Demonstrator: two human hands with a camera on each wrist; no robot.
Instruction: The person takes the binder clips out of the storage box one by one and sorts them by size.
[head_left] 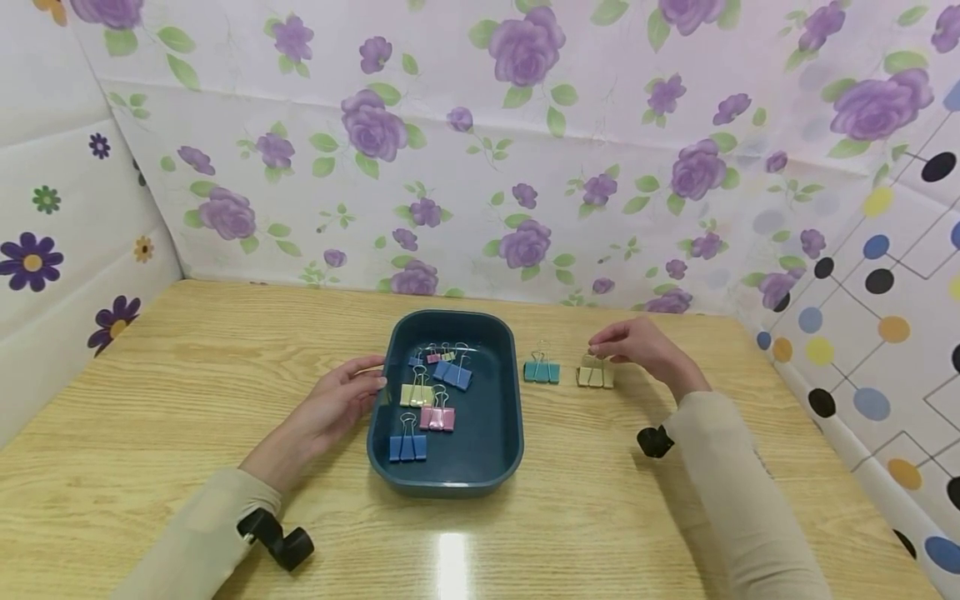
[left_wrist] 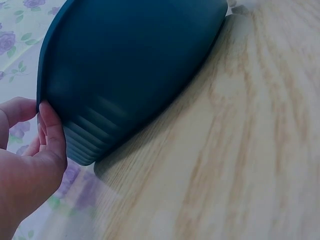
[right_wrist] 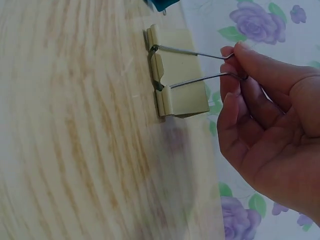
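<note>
My right hand (head_left: pixel 641 348) pinches the wire handles of a yellow binder clip (right_wrist: pixel 182 75) between thumb and fingertips, right of the tray. In the right wrist view the clip's body is close over the table. Just left of it stands a teal binder clip (head_left: pixel 542 372), only a corner of which shows in the right wrist view. My left hand (head_left: pixel 341 404) holds the left rim of a dark blue tray (head_left: pixel 450 483), thumb and fingers at its edge. Inside the tray lie blue, pink and yellow binder clips, such as a pink clip (head_left: pixel 437 418) and a blue clip (head_left: pixel 408 448).
Several smaller clips, including a small pink one (head_left: pixel 433 358), lie at the tray's far end. A light wooden table (head_left: pixel 600 517) carries everything. Behind it hangs a flowered cloth (head_left: pixel 450 200), with a dotted cloth (head_left: pixel 847 333) at the right.
</note>
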